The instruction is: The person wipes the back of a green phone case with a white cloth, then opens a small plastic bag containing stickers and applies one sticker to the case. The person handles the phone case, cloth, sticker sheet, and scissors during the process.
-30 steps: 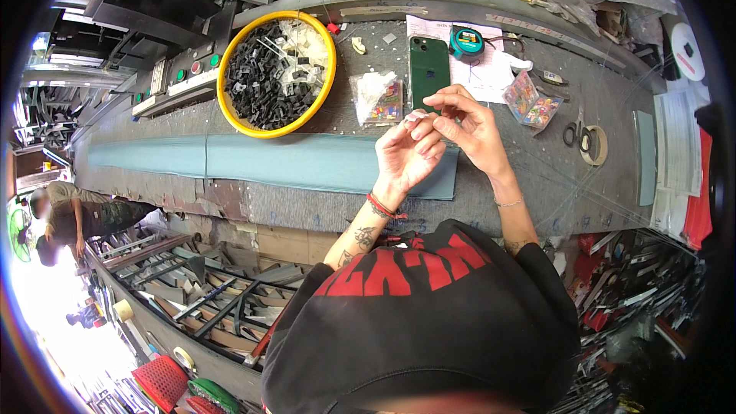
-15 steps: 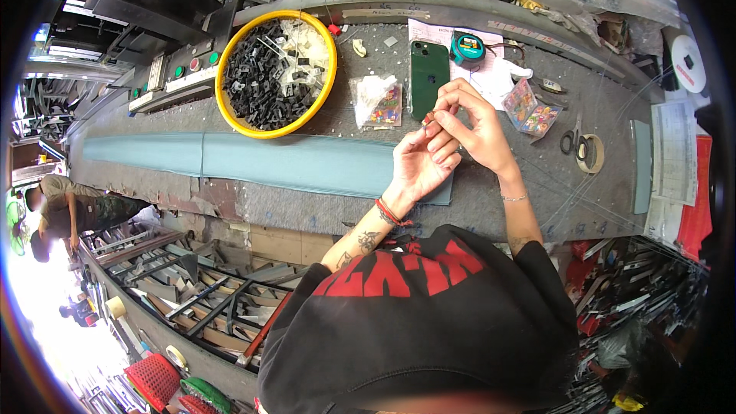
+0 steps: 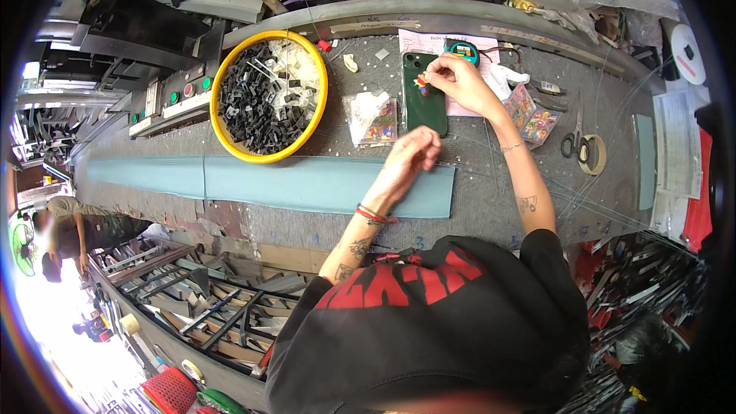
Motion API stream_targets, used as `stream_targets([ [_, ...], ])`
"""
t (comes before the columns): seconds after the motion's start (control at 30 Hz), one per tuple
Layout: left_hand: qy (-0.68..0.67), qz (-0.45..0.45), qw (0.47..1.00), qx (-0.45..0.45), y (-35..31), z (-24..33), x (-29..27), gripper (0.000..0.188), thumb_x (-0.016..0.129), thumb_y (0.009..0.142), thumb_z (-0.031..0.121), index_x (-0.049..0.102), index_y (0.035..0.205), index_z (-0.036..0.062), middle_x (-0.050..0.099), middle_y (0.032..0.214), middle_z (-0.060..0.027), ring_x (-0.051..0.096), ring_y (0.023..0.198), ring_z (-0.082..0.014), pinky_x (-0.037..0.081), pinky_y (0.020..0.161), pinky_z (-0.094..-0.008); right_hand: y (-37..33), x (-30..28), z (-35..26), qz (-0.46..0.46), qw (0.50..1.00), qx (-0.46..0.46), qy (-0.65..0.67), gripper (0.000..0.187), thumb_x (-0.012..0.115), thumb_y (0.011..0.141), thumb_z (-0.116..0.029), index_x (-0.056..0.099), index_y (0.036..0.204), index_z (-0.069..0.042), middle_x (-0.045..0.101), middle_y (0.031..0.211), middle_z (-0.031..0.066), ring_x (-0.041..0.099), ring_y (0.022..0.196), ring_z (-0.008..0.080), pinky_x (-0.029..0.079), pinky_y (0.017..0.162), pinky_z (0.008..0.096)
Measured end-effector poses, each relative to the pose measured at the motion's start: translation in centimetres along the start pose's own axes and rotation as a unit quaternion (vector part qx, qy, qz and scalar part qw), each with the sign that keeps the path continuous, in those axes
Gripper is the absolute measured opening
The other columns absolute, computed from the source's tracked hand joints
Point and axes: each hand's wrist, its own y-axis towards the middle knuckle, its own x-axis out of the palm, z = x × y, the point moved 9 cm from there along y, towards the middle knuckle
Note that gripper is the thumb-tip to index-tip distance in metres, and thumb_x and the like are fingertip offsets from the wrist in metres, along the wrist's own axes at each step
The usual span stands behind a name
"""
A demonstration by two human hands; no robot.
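My right hand is closed in a pinch on a small red, yellow and blue piece, its exact kind too small to tell. It holds the piece over the green phone lying on the bench. Lower and to the left, my left hand is loosely curled near the end of a long blue-grey strip. Whatever the left fingers may hold is hidden. Left of the phone lies a clear bag of small coloured pieces. Another clear pack of coloured pieces lies to the right.
A yellow-rimmed basket holds black and white plastic parts. Behind the phone are a teal tape measure and a paper sheet. Scissors, pliers and a tape roll lie right. Another person is at far left.
My hands have come apart. The right one moved up over the phone with the small coloured piece; the left drew back down toward the strip and curled its fingers.
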Motion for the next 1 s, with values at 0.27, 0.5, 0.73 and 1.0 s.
stream_targets([
  [0.27, 0.342, 0.230, 0.903, 0.124, 1.1, 8.1, -3.6, 0.013, 0.055, 0.092, 0.012, 0.057, 0.094, -0.0006, 0.054, 0.066, 0.0017, 0.047, 0.052, -0.0038, 0.038, 0.046, -0.0199, 2.1, 1.0, 0.4, -0.096, 0.990, -0.016, -0.098, 0.017, 0.061, 0.082, -0.013, 0.063, 0.080, 0.003, 0.065, 0.080, 0.0149, 0.063, 0.077, 0.0237, 0.048, 0.072, 0.0338],
  [0.5, 0.496, 0.275, 0.808, 0.160, 3.1, 8.9, -4.4, 0.016, 0.054, 0.089, 0.007, 0.053, 0.103, -0.0021, 0.058, 0.071, -0.0056, 0.053, 0.059, -0.0098, 0.043, 0.054, -0.0255, 3.3, 1.7, 2.0, -0.150, 0.982, 0.060, -0.097, 0.014, 0.057, 0.088, -0.009, 0.058, 0.085, 0.005, 0.060, 0.085, 0.0102, 0.059, 0.072, 0.0144, 0.053, 0.056, 0.0275],
  [0.73, 0.552, 0.309, 0.705, 0.322, 3.5, 9.2, -5.0, 0.015, 0.052, 0.091, 0.013, 0.059, 0.102, 0.0056, 0.057, 0.065, -0.0020, 0.051, 0.050, -0.0080, 0.043, 0.047, -0.0225, 3.4, 2.0, 2.4, -0.159, 0.982, 0.080, -0.070, 0.014, 0.057, 0.088, -0.009, 0.059, 0.086, 0.005, 0.061, 0.085, 0.0096, 0.060, 0.066, 0.0127, 0.053, 0.053, 0.0258],
  [1.0, 0.455, 0.285, 0.837, 0.108, 4.6, 7.4, -6.6, 0.022, 0.043, 0.094, 0.014, 0.052, 0.108, 0.0000, 0.060, 0.093, -0.0176, 0.059, 0.085, -0.0278, 0.045, 0.079, -0.0370, 3.8, 2.6, 2.8, -0.178, 0.977, 0.106, -0.055, 0.014, 0.056, 0.089, -0.009, 0.059, 0.087, 0.004, 0.063, 0.085, 0.0090, 0.059, 0.059, 0.0103, 0.050, 0.050, 0.0229],
])
